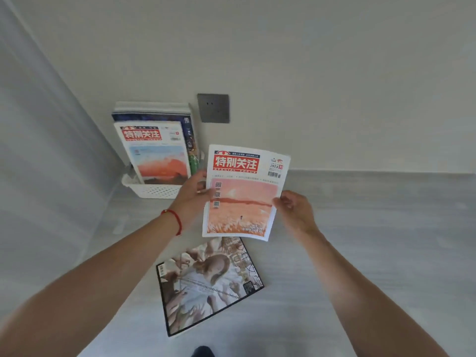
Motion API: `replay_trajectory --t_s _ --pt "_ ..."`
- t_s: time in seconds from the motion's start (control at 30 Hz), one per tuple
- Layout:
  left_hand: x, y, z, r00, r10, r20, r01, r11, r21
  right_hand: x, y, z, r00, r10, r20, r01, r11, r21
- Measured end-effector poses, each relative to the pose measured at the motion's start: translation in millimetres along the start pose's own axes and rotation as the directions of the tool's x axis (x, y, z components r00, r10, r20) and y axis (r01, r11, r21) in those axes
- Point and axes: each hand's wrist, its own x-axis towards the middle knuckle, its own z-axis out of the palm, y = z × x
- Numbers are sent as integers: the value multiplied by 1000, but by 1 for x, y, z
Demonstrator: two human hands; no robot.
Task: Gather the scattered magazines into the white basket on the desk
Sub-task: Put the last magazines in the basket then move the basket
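A pale, wood-grained desk (360, 253) with a smooth matte surface meets a plain off-white wall (309, 60) along its far edge. Two bare forearms reach in from the near edge. Flat on the desk near that edge lies a glossy, roughly square magazine (206, 284), black-bordered and turned askew, its cover showing a figure in white among many hands. Held in the air above it, cover toward the camera, is a thinner rectangular magazine (244, 191) with a red title banner and a pink-orange landscape picture. The left hand (192, 194), a red cord bracelet (175, 220) at its wrist, pinches the left edge of this magazine between thumb and fingers; the right hand (296, 207) pinches the right edge likewise. At the far left corner of the desk, against the wall, a white plastic basket (154, 190) with a perforated lattice side holds several upright magazines (157, 148), the front one bearing the same red banner. A square, dark grey wall socket (213, 108) sits on the wall just right of the basket.
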Motion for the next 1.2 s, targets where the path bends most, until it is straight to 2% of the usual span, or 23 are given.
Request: replay_trajectory --t_s 0.13,0.2,0.3,0.4,0.6,0.9,1.07,1.13,1.2 --pt "2 -6 -94 971 169 -169 -135 972 194 17 -74 61 990 -142 23 143 984 -107" --pt "5 -9 -137 939 228 -257 -158 951 266 24 -110 90 977 -214 24 215 965 -152" --pt "20 -10 -190 881 254 -398 -143 947 288 36 -158 131 959 -284 4 281 948 -148" --pt "44 -10 -229 850 214 -481 -102 963 248 53 -189 166 943 -333 -12 326 929 -174" --pt "82 -32 -254 859 145 -490 -26 970 243 87 -192 209 976 -216 18 214 947 -239" --pt "113 -67 -241 906 -105 -410 168 978 121 110 -158 240 999 -36 -4 34 977 -212" --pt "123 -67 -238 935 -111 -335 184 964 193 113 -148 241 994 -49 94 70 969 -235" --pt "117 -67 -233 928 -92 -361 195 946 260 104 -141 236 990 -54 131 82 973 -217" --pt "102 -69 -225 902 -14 -432 171 929 329 90 -131 224 986 -98 132 126 967 -221"
